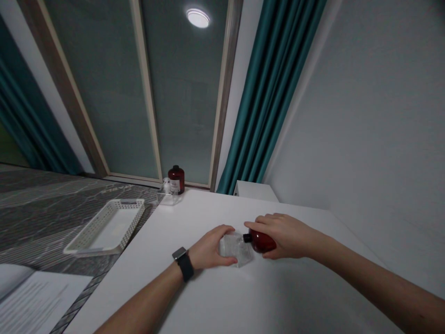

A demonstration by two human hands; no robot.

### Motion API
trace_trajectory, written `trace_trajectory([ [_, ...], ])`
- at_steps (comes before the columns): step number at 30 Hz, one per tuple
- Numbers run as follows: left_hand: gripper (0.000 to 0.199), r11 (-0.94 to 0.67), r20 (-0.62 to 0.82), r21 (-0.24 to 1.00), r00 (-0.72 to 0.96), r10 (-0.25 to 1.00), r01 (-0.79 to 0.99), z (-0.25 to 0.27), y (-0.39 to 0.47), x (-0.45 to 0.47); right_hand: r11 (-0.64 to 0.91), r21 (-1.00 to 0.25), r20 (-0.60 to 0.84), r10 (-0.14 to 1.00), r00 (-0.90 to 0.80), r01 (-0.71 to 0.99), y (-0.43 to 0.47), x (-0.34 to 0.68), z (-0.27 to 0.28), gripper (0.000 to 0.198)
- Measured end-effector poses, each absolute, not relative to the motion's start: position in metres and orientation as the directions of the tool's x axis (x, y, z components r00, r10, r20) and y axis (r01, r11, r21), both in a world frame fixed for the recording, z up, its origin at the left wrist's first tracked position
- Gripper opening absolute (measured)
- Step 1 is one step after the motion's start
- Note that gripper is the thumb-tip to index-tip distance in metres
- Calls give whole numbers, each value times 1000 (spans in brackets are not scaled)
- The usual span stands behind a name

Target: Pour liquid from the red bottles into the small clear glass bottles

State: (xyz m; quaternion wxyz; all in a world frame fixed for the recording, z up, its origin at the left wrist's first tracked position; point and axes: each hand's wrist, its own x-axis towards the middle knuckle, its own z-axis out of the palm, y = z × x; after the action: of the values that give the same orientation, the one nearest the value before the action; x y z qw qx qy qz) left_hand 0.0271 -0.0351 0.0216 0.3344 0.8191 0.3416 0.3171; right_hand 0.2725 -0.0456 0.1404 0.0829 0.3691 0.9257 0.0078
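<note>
Head view: the right hand (285, 233) grips a red bottle (262, 241) lying sideways, neck leftward (touching? can't tell) toward the clear container (232, 247) the left hand (208, 249) clasps.

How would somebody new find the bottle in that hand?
On the big white table, find the bare-wristed right hand. In its grip is a glossy dark red bottle, tipped sideways, its black top pointing toward the left hand. Unlike the upright dark red bottle at the table's far left corner, this one is held.

A single head-worn view faces forward and down across the nearby table (215, 304).
</note>
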Motion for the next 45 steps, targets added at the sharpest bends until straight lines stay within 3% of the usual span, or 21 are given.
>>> trace_trajectory([
  [45, 67, -560, 304, 748, 566, 766, 356, 18, -35, 27, 742, 98, -154, 670, -726, 663, -41, 272, 140, 75],
])
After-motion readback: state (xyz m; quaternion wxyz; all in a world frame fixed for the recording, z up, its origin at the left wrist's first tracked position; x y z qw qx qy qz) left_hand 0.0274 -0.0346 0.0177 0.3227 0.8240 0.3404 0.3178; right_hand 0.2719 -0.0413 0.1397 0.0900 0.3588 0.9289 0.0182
